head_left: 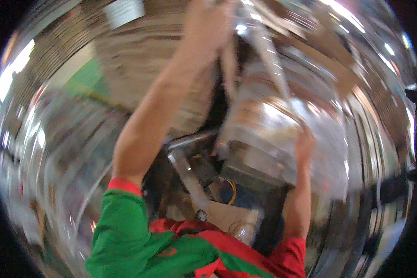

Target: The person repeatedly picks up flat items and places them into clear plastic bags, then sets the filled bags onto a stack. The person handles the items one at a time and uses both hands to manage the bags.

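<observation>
One sheet of clear plastic film, glossy and creased, hangs right of centre!
Nearest, the right hand grips its edge; farther up, the blurred left hand, grip impossible to tell; beyond, one brown cardboard stack.

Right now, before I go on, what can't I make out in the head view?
In the head view:
Left hand: partly cut off by the top edge; blur hides its grip.
Right hand: motion blur hides its exact hold on the clear plastic film.
Small round dial: too small to read.
White sheet: blur hides any markings.
</observation>
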Tool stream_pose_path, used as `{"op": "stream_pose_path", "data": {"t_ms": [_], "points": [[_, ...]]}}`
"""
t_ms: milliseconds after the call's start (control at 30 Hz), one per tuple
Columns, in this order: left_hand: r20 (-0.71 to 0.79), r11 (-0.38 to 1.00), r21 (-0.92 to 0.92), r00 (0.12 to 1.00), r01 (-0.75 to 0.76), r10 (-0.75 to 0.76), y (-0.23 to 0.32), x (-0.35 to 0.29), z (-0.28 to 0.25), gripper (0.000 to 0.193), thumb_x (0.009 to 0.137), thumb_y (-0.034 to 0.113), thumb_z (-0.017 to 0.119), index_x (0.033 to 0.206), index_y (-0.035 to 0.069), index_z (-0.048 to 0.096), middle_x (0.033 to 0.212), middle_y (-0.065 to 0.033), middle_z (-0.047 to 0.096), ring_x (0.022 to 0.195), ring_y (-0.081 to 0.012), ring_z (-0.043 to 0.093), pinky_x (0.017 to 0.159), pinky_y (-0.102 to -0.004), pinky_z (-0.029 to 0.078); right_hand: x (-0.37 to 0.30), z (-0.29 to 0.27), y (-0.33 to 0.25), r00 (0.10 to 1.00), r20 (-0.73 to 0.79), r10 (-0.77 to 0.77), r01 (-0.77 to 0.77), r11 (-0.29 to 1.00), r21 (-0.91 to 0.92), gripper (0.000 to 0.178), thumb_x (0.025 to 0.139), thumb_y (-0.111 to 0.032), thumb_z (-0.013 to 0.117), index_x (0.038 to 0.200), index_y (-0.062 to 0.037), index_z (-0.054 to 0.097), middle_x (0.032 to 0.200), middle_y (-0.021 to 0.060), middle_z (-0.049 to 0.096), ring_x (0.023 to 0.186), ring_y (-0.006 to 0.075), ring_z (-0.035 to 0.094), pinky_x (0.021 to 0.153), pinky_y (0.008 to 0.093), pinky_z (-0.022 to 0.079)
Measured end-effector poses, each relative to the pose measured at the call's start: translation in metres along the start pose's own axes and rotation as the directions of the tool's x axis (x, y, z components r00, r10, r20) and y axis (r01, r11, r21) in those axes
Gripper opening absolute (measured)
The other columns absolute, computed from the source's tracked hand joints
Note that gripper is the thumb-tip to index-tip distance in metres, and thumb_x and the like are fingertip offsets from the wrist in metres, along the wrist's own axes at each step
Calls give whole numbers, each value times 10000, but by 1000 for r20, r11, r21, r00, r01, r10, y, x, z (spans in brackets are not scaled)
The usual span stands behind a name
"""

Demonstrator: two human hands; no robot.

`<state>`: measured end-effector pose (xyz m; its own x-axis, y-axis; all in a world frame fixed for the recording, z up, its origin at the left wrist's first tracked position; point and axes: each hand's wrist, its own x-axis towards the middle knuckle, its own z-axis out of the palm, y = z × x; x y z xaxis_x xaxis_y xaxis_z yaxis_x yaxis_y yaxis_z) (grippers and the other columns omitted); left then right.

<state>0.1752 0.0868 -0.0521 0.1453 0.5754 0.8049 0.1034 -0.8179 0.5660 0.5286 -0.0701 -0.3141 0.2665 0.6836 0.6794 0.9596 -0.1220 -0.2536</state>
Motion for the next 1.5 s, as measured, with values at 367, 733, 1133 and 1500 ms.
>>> {"op": "stream_pose_path", "data": {"t_ms": [367,733,1133,1500], "points": [[-605,933,-222,711,282,-359,-63,-93,-344,274,895,134,573,929,-126,655,832,-208,677,761,-324,687,606,-447,509,62,70,-292,859,115,-499,456,847,273,301,1016,-197,502,1168,-2,674,1091,228,683,1011,424,641,866,457,501],[-714,656,-271,310,704,-627,-85,-333,-791,324,945,114,460,1145,-127,543,1154,-256,643,951,-376,707,864,-430,607,37,180,-780,389,253,-886,639,457,619,210,928,-183,589,1058,-49,684,914,242,653,840,451,613,709,487,484],[-983,753,-135,11,644,-185,-76,-535,-944,395,984,183,527,1308,-41,499,1166,-210,611,1032,-340,661,772,-433,605,-83,269,-1034,257,-95,-962,744,134,655,381,881,-157,603,1244,-48,646,1259,201,638,1194,360,579,1020,458,462],[-827,-481,559,406,676,-389,-163,-730,-908,454,908,321,691,1269,57,615,1204,-170,666,1048,-327,660,864,-451,530,-172,274,-678,219,716,-663,135,747,651,403,921,-243,628,1270,-43,627,1282,195,626,1221,380,555,1073,449,418]]}}
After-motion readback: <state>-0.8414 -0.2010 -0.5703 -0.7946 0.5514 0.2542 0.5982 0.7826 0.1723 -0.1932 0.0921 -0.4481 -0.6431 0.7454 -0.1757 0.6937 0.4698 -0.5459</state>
